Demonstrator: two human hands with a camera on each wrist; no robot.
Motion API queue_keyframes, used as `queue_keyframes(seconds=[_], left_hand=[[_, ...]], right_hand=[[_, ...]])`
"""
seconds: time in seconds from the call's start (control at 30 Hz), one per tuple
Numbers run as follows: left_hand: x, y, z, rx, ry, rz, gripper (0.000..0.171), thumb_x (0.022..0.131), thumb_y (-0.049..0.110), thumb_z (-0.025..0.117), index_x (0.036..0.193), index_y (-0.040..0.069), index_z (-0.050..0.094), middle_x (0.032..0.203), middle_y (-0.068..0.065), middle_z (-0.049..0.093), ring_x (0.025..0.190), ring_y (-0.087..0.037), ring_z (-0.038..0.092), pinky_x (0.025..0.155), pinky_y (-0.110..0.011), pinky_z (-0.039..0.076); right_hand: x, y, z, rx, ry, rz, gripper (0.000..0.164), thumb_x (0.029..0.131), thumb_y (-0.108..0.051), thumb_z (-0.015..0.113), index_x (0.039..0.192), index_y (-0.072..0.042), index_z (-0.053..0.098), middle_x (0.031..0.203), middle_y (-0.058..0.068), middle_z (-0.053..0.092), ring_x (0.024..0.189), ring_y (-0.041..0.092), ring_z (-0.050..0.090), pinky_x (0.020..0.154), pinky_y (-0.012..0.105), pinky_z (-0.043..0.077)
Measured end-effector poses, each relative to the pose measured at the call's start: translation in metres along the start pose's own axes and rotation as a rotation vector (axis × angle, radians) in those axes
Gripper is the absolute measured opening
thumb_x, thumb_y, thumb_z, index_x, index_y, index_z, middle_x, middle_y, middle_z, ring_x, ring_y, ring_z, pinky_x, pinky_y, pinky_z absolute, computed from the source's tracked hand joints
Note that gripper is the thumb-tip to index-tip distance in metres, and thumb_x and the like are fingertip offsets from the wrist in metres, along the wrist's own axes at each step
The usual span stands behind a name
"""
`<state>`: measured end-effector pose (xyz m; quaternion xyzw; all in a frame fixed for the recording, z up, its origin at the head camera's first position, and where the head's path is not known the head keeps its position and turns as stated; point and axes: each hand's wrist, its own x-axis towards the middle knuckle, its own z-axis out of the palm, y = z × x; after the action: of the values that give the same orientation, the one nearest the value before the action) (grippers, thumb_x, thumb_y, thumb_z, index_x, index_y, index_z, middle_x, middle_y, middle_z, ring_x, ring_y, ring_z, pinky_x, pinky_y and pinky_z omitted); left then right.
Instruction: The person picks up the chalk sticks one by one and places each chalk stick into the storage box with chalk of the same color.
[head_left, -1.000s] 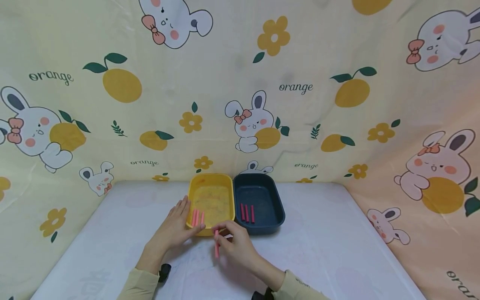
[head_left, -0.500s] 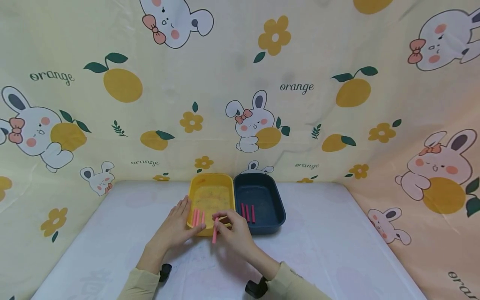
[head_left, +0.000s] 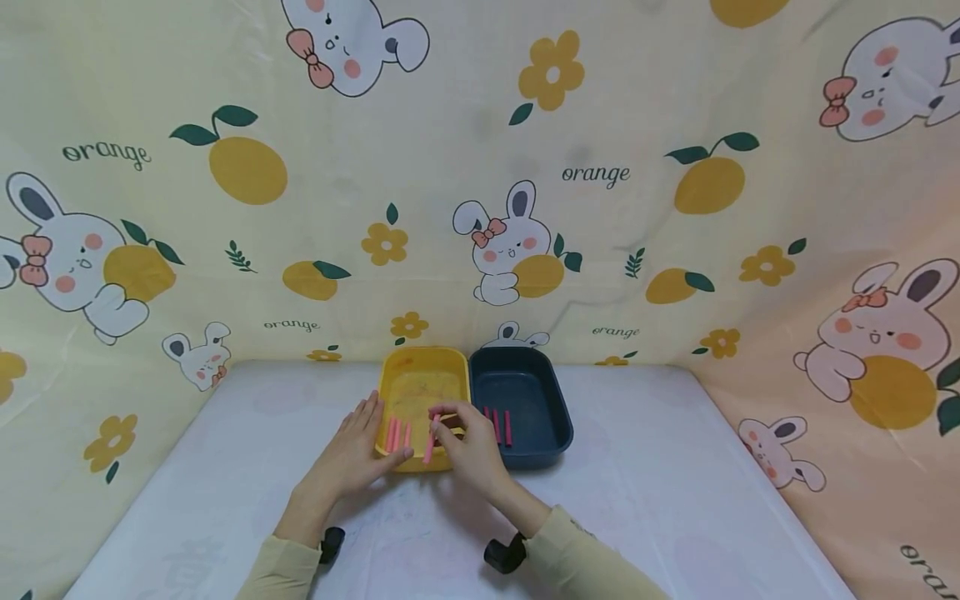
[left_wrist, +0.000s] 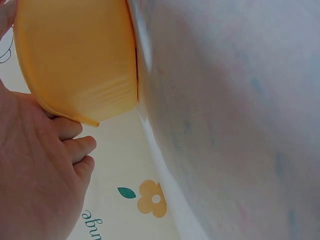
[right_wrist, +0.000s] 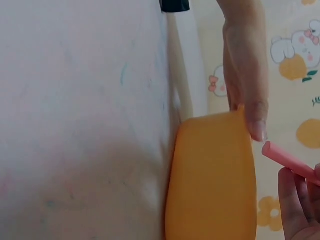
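My right hand [head_left: 474,454] pinches a pink chalk stick [head_left: 430,448] between thumb and fingers, above the near part of a yellow tray [head_left: 423,387]. In the right wrist view the chalk [right_wrist: 287,161] is tilted, one end free of the fingers. My left hand [head_left: 341,457] holds the yellow tray at its near left corner, thumb over the front rim. In the left wrist view its fingers [left_wrist: 80,147] bend down outside the rim. Three pink chalk sticks [head_left: 394,435] lie side by side in the yellow tray, near its left end.
A dark blue tray [head_left: 525,383] stands against the yellow one's right side. Darker red chalk sticks [head_left: 507,428] lie in it, partly hidden by my right hand. A white cloth [head_left: 660,492] covers the table, and a printed curtain [head_left: 480,150] hangs behind.
My right hand has moved forward with the chalk, from in front of the yellow tray to over its near part. The left hand and both trays have stayed in place.
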<state>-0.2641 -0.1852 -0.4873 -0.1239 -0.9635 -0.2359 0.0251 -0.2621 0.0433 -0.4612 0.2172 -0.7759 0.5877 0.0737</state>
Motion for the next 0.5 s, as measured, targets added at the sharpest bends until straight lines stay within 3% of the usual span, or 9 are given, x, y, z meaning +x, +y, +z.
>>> queue_keyframes(seconds=[0.5], left_hand=[[0.0, -0.001, 0.0, 0.0, -0.004, -0.005, 0.11, 0.094, 0.067, 0.062, 0.161, -0.01, 0.019, 0.172, -0.023, 0.01, 0.158, -0.044, 0.014, 0.127, -0.058, 0.016]], right_hand=[[0.023, 0.013, 0.006, 0.001, 0.025, 0.023, 0.018, 0.102, -0.006, 0.067, 0.12, -0.005, 0.07, 0.113, 0.006, 0.07, 0.096, 0.019, 0.073, 0.078, 0.026, 0.063]])
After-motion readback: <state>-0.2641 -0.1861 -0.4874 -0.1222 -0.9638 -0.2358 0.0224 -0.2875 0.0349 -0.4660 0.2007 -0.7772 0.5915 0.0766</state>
